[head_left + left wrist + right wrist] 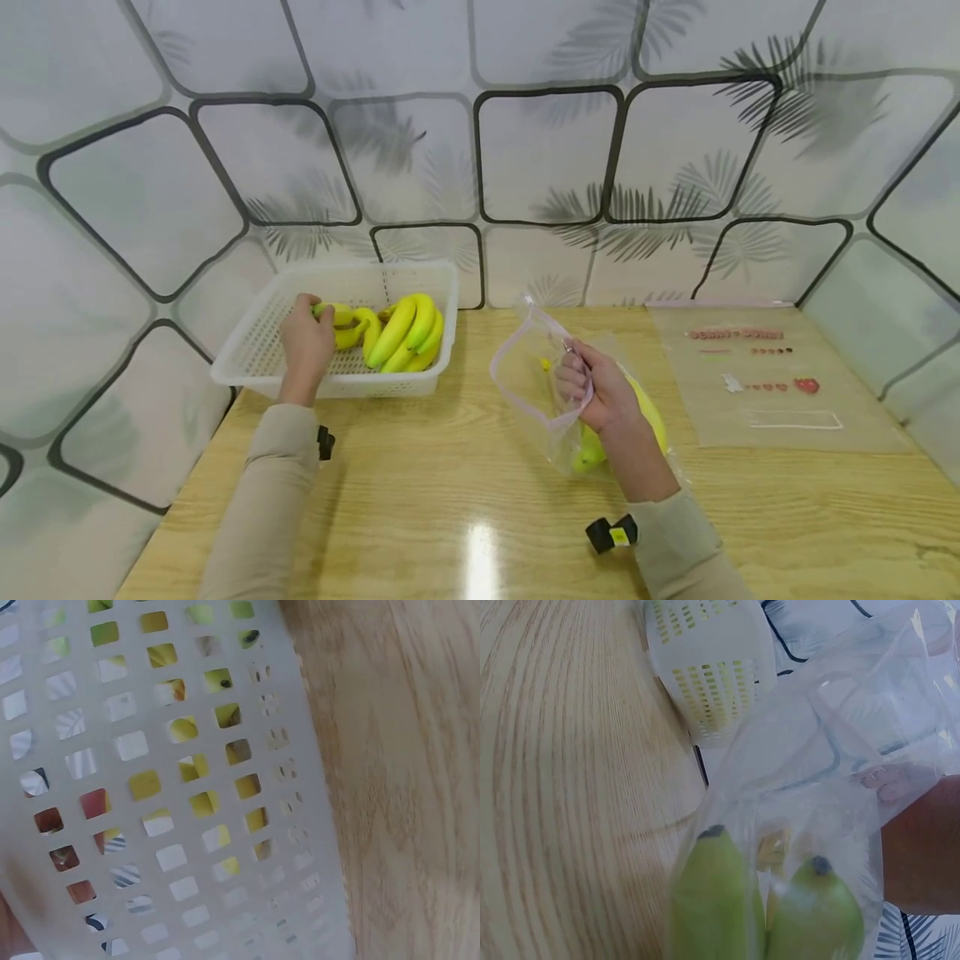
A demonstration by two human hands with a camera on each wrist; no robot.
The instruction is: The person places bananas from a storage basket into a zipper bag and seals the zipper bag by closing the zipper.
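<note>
On the left, my left hand (309, 337) reaches into a white perforated plastic basket (375, 386) and pinches a banana (340, 314) between thumb and fingers. More bananas (408, 333) lie in the basket beside it. The left wrist view looks through the basket wall (22, 847), which mostly hides the hand. My right hand (600, 387) grips the pink-edged rim of a clear plastic bag (525, 408), whose mouth gapes. Bananas (651, 421) are inside that bag; two greenish tips (712, 892) show through the plastic in the right wrist view.
A flat translucent bag (720, 417) with red lettering and heart prints lies at the right on the wooden table (450, 483). Behind the table hangs a patterned backdrop (547, 158).
</note>
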